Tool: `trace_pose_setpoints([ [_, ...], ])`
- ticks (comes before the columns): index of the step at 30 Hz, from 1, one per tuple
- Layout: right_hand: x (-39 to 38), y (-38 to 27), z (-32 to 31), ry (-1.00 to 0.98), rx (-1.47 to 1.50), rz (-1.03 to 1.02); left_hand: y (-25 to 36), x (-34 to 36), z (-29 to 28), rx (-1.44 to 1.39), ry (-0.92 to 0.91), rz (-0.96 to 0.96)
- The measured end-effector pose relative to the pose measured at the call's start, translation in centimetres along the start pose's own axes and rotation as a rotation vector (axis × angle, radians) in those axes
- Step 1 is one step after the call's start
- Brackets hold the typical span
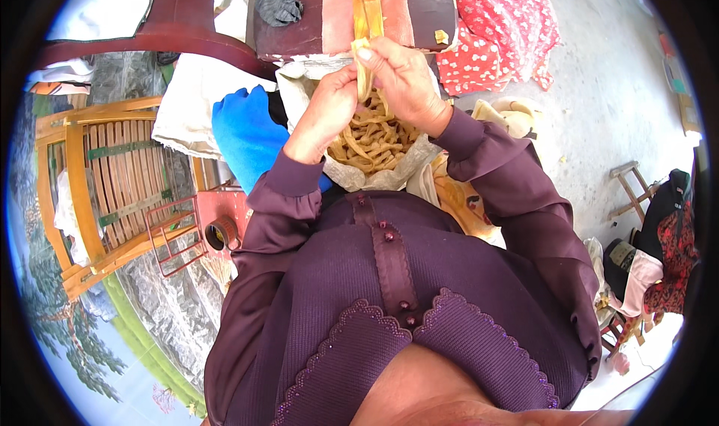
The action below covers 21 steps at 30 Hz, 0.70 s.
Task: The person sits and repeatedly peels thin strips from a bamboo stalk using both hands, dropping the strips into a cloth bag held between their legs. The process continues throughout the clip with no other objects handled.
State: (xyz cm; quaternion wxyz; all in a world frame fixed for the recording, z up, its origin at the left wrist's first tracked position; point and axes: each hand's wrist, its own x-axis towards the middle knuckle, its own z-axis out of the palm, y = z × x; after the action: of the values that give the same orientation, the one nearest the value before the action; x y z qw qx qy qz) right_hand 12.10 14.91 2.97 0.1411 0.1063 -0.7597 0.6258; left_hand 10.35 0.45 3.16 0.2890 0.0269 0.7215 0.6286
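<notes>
**A:** What did the hands have at that moment?

**B:** Both were raised over a sack (pixel 404 168) of pale tan strips (pixel 372 138) that sat just in front of the person's chest. The right hand (pixel 404 78) had its fingers pinched around one long flat strip (pixel 365 22), close to its folded lower end. The left hand (pixel 326 111) was curled in beside it, fingertips touching the same strip just below the right hand's pinch.

**A:** Where did that strip run?

**B:** Upward from the hands, across the dark red wooden bench (pixel 299 29) beyond the sack, toward the far edge of the seat. The rest of the strips lay in a loose tangle inside the sack's open mouth.

**A:** How would it handle, would you say?

**B:** Light and pliable, I judged. It bent over on itself at the fingers without snapping, like a ribbon of dried plant fibre. It looked dry rather than slippery, so a fingertip pinch seemed enough. Thin stuff like that might split lengthwise or crease if twisted hard.

**A:** Best place to hold it?

**B:** Flat across its width near the end, thumb against forefinger, as the right hand did, with the other hand supporting close by so the free length didn't whip or tangle with the pile.

**A:** Anything else nearby?

**B:** A blue cloth (pixel 247 130) lay at the sack's left edge, and a grey rag (pixel 278 3) sat on the bench.
</notes>
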Motion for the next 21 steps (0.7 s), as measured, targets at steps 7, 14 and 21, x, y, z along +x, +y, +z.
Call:
trace_pose_setpoints([
  [7,0.7,0.9,0.3,-0.051,0.595,0.352,2.2,-1.3,-0.2,0.678,0.309,0.671],
  [14,1.0,0.7,-0.6,-0.437,1.01,0.751,0.9,-0.2,-0.2,0.621,0.422,1.007],
  [21,0.7,-0.8,-1.0,-0.222,-0.023,-0.075,0.8,-0.3,-0.2,0.324,0.346,0.712],
])
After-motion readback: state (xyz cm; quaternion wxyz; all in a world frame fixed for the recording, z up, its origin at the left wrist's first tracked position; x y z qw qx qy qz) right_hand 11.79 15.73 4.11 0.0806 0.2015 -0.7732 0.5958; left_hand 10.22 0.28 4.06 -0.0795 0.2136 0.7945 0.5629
